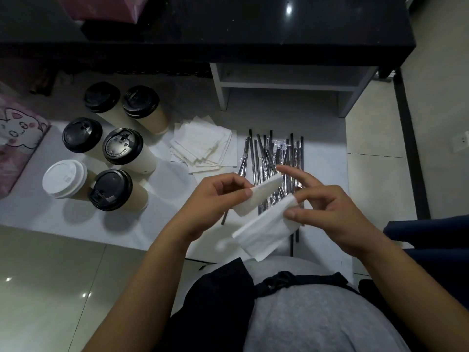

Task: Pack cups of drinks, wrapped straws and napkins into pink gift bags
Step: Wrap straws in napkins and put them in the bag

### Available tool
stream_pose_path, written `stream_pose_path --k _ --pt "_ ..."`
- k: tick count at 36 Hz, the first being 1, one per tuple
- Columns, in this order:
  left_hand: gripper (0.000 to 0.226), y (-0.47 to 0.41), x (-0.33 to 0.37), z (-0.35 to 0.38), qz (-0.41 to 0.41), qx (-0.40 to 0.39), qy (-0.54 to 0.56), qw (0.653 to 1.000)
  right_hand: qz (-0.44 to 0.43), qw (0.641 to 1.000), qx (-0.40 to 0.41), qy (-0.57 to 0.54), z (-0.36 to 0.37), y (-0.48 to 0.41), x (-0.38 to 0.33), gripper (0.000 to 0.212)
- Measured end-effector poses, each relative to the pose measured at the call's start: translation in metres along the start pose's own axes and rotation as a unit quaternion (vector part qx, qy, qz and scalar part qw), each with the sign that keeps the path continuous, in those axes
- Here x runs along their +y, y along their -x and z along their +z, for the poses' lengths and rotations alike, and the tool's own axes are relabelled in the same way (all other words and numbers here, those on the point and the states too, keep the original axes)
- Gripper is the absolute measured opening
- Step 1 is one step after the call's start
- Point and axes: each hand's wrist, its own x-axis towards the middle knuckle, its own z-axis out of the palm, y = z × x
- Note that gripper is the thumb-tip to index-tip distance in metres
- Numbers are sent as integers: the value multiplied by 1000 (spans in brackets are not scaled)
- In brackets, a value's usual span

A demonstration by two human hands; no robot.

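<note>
Tiled floor (50,275) below a black bench (253,34) carries a white sheet (38,212). Six lidded cups (121,146), stacked napkins (203,146) and wrapped straws (269,153) lie unpacked at mid-frame, with a pink bag (15,138) at the left edge. One napkin (264,229) is pinched in the fingers of the left hand (215,199) and right hand (330,212). Packing is judged barely begun.

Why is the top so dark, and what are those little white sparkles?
Head view: the black table soaks up light, except one lamp glare spot; the glossy floor tiles mirror more lamps as sparkles; the wide lens curves edges near the borders; the napkin looks slightly smeared.
</note>
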Motion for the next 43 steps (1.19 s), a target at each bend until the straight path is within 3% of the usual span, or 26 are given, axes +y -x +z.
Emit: stream_pose_path --k 5,10,16,18,22,23,26,28,32,36,41,43 --pt "14 0 1 8 -30 -64 37 997 32 996 87 5 2 -5 7 18" --pt "6 0 1 13 -29 -67 66 995 35 990 136 -28 5 -3 13 13" --pt "27 1 4 18 -22 -63 24 997 30 987 157 -11 8 -3 13 10" --pt "21 -1 1 20 -15 -23 -7 1000 36 985 166 -15 10 -3 12 21" --pt "15 -2 -8 20 -13 -9 -62 998 92 983 157 -10 10 -2 13 65" --pt "14 -1 -9 19 -9 -13 -78 997 103 984 148 -6 10 0 14 64" --pt "14 1 -15 18 -1 -28 -90 996 108 985 134 24 11 4 16 31" --pt "13 2 -18 16 -5 -35 -89 995 97 983 144 59 12 6 18 20" --pt "22 -6 -35 -1 -41 17 -126 991 66 974 198 89 12 8 19 23" --pt "30 -18 -67 -22 -93 149 -352 919 55 956 263 116 6 16 27 18" --pt "42 -25 -87 -20 -96 162 -383 904 94 941 252 206 7 30 40 10" --pt "40 -27 -87 -17 -93 177 -379 904 116 933 244 238 9 34 44 16"
